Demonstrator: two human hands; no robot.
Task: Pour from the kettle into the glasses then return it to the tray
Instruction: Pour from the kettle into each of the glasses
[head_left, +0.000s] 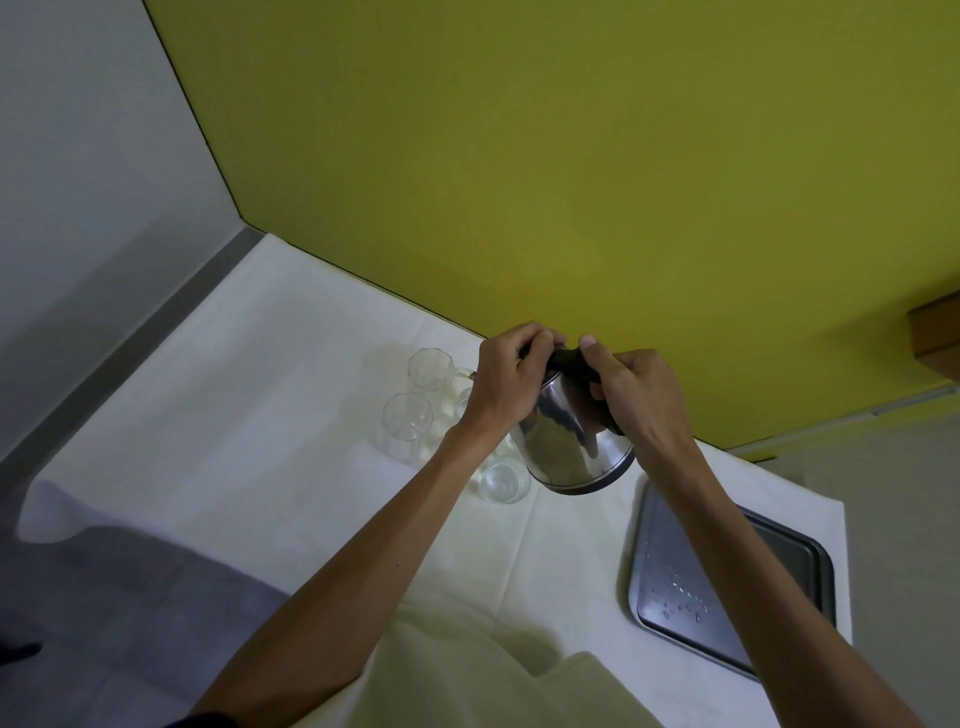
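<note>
A shiny steel kettle (571, 447) with a black lid and handle hangs tilted to the left above the white table. My right hand (639, 395) grips its black handle. My left hand (506, 382) rests on the lid at the top left of the kettle. Clear glasses stand in a group left of and below the kettle: one at the back (430, 368), one in the middle (408, 423) and a low one (503, 483) just under the kettle's base. More glasses are partly hidden behind my left hand. A dark metal tray (670, 587) lies at the right, wet with drops.
A white cloth (260, 415) covers the table. A yellow wall (571, 182) runs close behind the kettle and glasses. A grey floor (130, 597) shows past the table's left edge. A wooden corner (935, 332) juts in at the far right.
</note>
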